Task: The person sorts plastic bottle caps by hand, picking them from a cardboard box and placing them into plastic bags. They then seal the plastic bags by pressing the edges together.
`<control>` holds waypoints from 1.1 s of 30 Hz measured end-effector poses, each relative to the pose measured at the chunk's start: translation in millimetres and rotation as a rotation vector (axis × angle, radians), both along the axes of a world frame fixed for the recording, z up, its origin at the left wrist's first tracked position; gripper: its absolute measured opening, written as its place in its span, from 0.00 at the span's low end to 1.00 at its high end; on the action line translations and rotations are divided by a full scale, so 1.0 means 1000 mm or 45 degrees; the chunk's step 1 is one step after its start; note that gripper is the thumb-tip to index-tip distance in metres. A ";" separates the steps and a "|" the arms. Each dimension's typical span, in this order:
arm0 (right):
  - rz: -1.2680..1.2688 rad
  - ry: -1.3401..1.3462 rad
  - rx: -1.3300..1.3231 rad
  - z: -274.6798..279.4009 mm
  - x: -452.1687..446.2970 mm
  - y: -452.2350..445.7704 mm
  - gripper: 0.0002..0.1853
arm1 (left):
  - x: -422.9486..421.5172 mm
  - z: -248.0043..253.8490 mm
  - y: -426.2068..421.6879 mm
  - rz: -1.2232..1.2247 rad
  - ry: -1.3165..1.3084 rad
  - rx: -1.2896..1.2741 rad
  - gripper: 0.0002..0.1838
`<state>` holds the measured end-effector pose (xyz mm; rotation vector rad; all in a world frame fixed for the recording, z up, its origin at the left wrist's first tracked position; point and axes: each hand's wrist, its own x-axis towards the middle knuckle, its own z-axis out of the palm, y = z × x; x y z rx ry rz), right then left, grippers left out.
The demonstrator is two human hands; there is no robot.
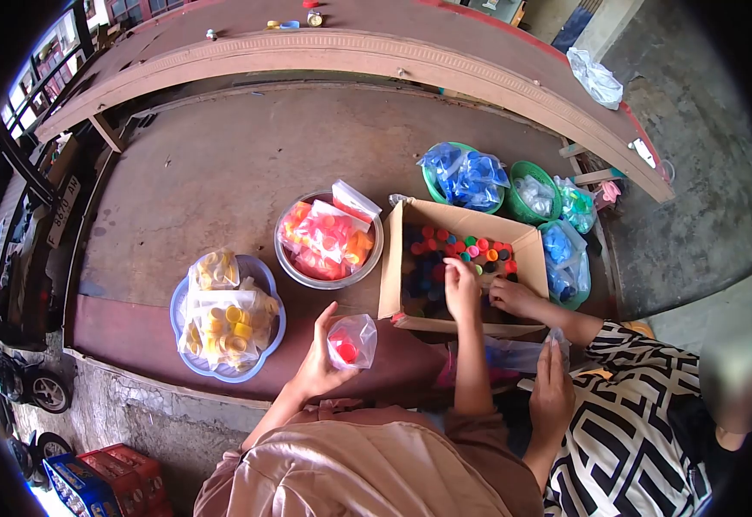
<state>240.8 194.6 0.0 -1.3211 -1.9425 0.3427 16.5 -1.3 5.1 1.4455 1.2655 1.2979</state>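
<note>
My left hand (317, 362) is wrapped round the side of a clear plastic bag (352, 341) with red caps at its bottom. Over the near part of a cardboard box (388, 274) is my right hand (461, 289), its fingers drawn together; whatever they hold is too small to make out. Red, green, orange and dark caps (479, 250) lie inside the box. Just right of my right hand, a co-worker's hand (514, 297) reaches into the same box. The co-worker's other hand (553, 388) is at another clear bag (522, 353).
Left of the box stand a metal bowl (379, 250) of bagged red and orange caps and a blue basin (274, 332) of bagged yellow ones. Green baskets (514, 177) with blue and clear bags are behind and right. A wooden bench (350, 53) crosses the far side.
</note>
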 end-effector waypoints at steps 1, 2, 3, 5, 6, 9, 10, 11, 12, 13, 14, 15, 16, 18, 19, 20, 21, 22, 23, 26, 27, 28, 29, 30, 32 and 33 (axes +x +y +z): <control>-0.090 -0.232 -0.040 -0.029 0.022 0.020 0.08 | -0.001 -0.001 -0.001 0.003 -0.009 -0.009 0.57; -0.084 -0.734 -0.644 -0.071 0.051 0.050 0.10 | -0.001 -0.001 0.002 0.010 -0.021 -0.009 0.56; -0.096 -0.838 -0.633 -0.073 0.051 0.051 0.11 | -0.002 -0.002 0.003 0.019 -0.018 -0.010 0.56; -0.076 -0.825 -0.493 -0.071 0.039 0.053 0.13 | -0.004 -0.001 0.004 0.038 -0.011 -0.018 0.56; -0.043 -0.708 -0.364 -0.067 0.029 0.058 0.13 | -0.004 -0.001 0.005 0.040 -0.015 -0.018 0.56; 0.003 -0.542 -0.288 -0.069 0.009 0.082 0.16 | -0.004 -0.001 0.008 0.038 -0.019 -0.023 0.56; 0.008 -0.516 -0.309 -0.073 0.004 0.091 0.17 | -0.004 0.000 0.008 0.035 -0.013 -0.019 0.56; 0.009 -0.577 -0.305 -0.075 0.000 0.097 0.18 | -0.004 0.000 0.009 0.033 -0.007 -0.014 0.56; -0.015 -0.595 -0.294 -0.079 -0.002 0.101 0.18 | -0.004 0.000 0.009 0.034 -0.006 -0.023 0.56; -0.039 -0.612 -0.281 -0.084 -0.005 0.105 0.18 | -0.004 -0.001 0.009 0.036 -0.004 -0.032 0.56; -0.061 -0.630 -0.270 -0.089 -0.008 0.108 0.18 | -0.004 -0.001 0.009 0.039 -0.003 -0.041 0.56; -0.083 -0.597 -0.259 -0.093 -0.008 0.111 0.18 | -0.004 -0.002 0.009 0.042 0.005 -0.046 0.56; -0.105 -0.564 -0.250 -0.098 -0.006 0.112 0.18 | -0.005 -0.003 0.009 0.049 0.004 -0.051 0.56; -0.112 -0.455 -0.221 -0.109 0.000 0.113 0.18 | -0.006 -0.005 0.010 0.062 0.002 -0.064 0.56; -0.099 -0.378 -0.199 -0.116 0.005 0.115 0.18 | -0.006 -0.005 0.011 0.071 0.003 -0.067 0.56; -0.088 -0.303 -0.177 -0.118 0.009 0.115 0.18 | -0.006 -0.005 0.012 0.078 0.003 -0.069 0.56; -0.033 -0.191 -0.175 -0.121 0.013 0.116 0.18 | -0.005 -0.005 0.012 0.084 0.000 -0.073 0.56; -0.047 -0.099 -0.225 -0.123 0.016 0.118 0.18 | -0.005 -0.006 0.014 0.078 0.000 -0.072 0.56; -0.060 -0.007 -0.277 -0.123 0.018 0.118 0.17 | -0.005 -0.006 0.015 0.073 -0.001 -0.074 0.56; -0.145 0.199 -0.270 -0.123 0.022 0.117 0.17 | -0.002 -0.006 0.016 0.050 -0.022 -0.084 0.57; -0.181 0.258 -0.238 -0.125 0.023 0.117 0.17 | -0.002 -0.006 0.016 0.040 -0.030 -0.086 0.57; -0.241 0.378 -0.308 -0.126 0.025 0.120 0.16 | -0.001 -0.006 0.016 0.034 -0.027 -0.091 0.57; -0.230 0.664 -0.368 -0.123 0.021 0.121 0.15 | -0.001 -0.006 0.014 0.027 -0.024 -0.098 0.57; -0.216 0.951 -0.424 -0.119 0.018 0.123 0.14 | -0.001 -0.006 0.014 0.020 -0.020 -0.104 0.57; -0.214 1.228 -0.922 -0.100 0.026 0.122 0.11 | -0.001 -0.006 0.013 0.020 -0.017 -0.096 0.57; -0.069 1.365 -0.992 -0.084 0.023 0.116 0.10 | -0.002 -0.006 0.013 0.023 -0.016 -0.092 0.57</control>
